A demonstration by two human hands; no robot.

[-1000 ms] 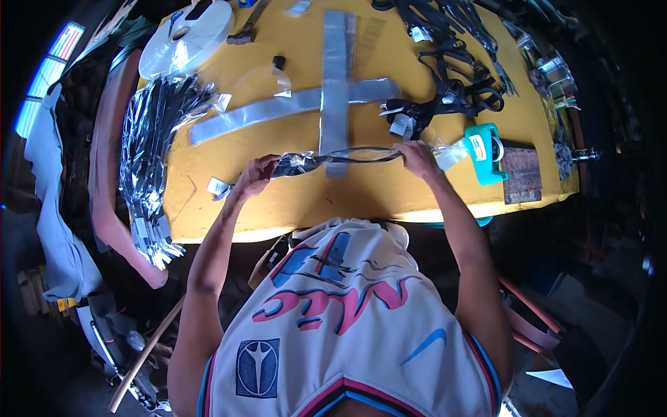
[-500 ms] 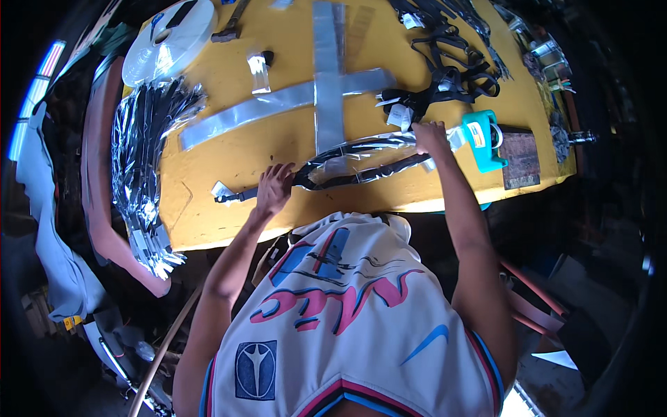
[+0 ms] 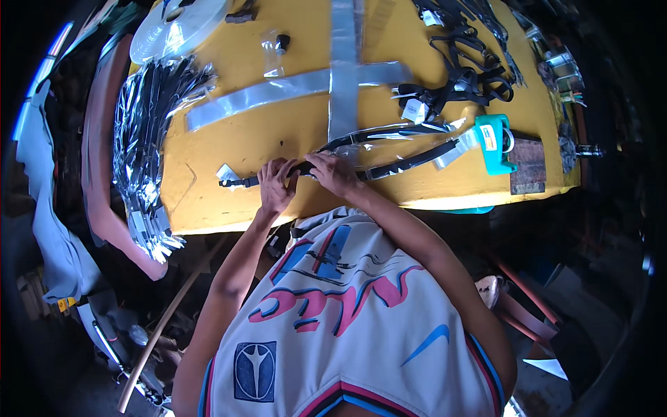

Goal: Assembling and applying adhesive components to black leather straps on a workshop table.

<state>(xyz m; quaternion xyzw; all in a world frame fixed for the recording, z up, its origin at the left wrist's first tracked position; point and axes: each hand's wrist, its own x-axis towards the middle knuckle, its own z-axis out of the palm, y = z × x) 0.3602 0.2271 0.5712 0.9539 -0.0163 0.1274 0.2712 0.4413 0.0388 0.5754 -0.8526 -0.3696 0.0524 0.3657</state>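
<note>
Head view: both hands, left hand [image 3: 276,186] and right hand [image 3: 332,174], pinch the black strap [image 3: 406,162].

Bright daylight is flooding the yellow surface [image 3: 229,139] beyond the fingers [image 3: 274,170], glinting off silver tape strips [image 3: 278,90] and plastic wrappers [image 3: 146,139]. Edges are bending and darkening into black fisheye corners; focus is staying sharp centrally.

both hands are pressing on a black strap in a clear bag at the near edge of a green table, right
Not quite: the table is yellow, not green. The head view shows the left hand and right hand on the black strap in its clear bag at the near edge.
</note>
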